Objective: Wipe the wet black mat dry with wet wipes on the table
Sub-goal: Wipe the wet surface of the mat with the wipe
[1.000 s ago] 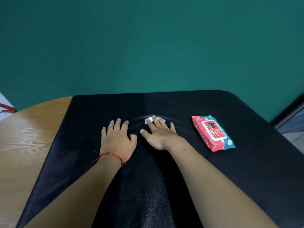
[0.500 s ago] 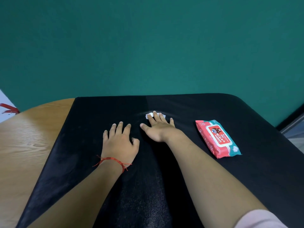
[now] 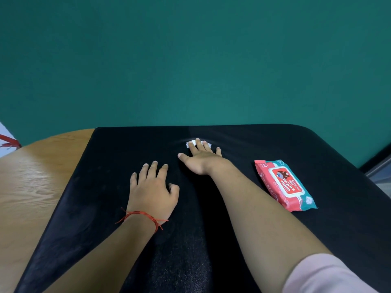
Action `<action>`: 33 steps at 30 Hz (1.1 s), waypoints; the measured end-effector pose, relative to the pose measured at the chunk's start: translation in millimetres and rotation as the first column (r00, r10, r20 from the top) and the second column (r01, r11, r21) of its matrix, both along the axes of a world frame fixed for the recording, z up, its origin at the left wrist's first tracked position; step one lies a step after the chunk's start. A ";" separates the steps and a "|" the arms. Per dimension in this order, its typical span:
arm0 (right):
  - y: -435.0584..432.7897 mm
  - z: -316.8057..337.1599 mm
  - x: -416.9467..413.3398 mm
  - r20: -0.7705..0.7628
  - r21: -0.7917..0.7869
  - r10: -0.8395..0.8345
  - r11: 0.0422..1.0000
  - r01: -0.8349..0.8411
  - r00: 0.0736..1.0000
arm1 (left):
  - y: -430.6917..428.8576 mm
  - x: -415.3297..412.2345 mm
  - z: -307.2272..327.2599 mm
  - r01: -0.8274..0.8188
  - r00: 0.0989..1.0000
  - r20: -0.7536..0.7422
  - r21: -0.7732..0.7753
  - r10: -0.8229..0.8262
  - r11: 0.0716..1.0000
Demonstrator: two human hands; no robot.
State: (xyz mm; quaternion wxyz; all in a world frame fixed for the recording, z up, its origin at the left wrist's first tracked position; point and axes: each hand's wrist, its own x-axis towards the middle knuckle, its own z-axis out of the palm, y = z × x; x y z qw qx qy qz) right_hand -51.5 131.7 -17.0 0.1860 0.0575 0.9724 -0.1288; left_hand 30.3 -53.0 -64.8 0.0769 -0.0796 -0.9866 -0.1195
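A black mat covers most of the wooden table. My right hand stretches far forward with straight fingers, pressing a small white wipe flat onto the mat near its far edge. Only the wipe's edges show past my fingertips. My left hand, with a red string at the wrist, lies palm down on the mat, nearer to me and left of the right hand. A red and teal wet wipes pack lies closed on the mat to the right of my right forearm.
Bare wood of the table shows left of the mat. A teal wall stands right behind the table's far edge. The mat's right side drops off near a dark floor strip.
My right hand has slid the wipe forward, away from me, toward the mat's far edge. My left hand has stayed in about the same place on the mat.
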 end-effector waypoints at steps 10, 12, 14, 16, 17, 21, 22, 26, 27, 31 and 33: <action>1.7 -0.9 -24.5 -0.031 -0.005 -0.002 1.000 0.002 1.000 | 0.3 -1.2 -1.8 -0.003 1.000 -0.012 -0.001 0.003 1.000; 1.7 -1.6 -30.0 -0.034 -0.001 0.000 1.000 0.000 0.999 | -0.2 -1.3 -2.3 -0.005 1.000 -0.011 0.001 0.005 1.000; 1.7 -2.1 -35.5 -0.036 0.001 -0.001 1.000 0.001 0.999 | -0.5 -1.0 -2.0 -0.005 1.000 -0.014 0.006 0.005 1.000; 1.9 -1.9 -40.9 -0.039 0.009 0.001 1.000 -0.001 0.999 | -0.1 -1.0 -1.1 -0.006 1.000 -0.014 0.012 0.006 1.000; 2.6 -1.1 -43.7 -0.040 0.013 0.005 1.000 -0.004 0.999 | 0.6 -1.2 -1.1 -0.006 1.000 -0.014 0.012 0.006 1.000; 4.5 0.0 -57.4 -0.043 0.020 0.008 1.000 -0.007 0.999 | 0.6 -3.2 -3.5 -0.004 1.000 -0.016 -0.001 0.004 1.000; 4.9 0.2 -60.8 -0.042 0.020 0.005 1.000 -0.004 0.999 | 0.9 -3.4 -3.9 -0.007 1.000 -0.016 -0.002 0.007 1.000; 4.3 0.0 -73.9 -0.041 0.014 0.001 1.000 -0.001 0.999 | 0.6 -2.4 -3.3 -0.007 1.000 -0.013 -0.010 0.006 1.000; 3.8 0.4 -76.5 -0.041 0.015 -0.001 1.000 0.001 0.999 | 0.3 -2.2 -2.8 -0.009 1.000 -0.014 -0.008 0.009 1.000; 2.1 0.5 -83.2 -0.049 0.028 -0.011 1.000 0.012 0.999 | 0.0 -1.3 -2.3 -0.005 1.000 -0.007 -0.004 0.005 1.000; 1.9 -1.5 -83.9 -0.059 0.028 -0.014 0.999 0.016 0.998 | -0.4 -1.5 -2.6 -0.003 1.000 -0.010 -0.002 0.003 1.000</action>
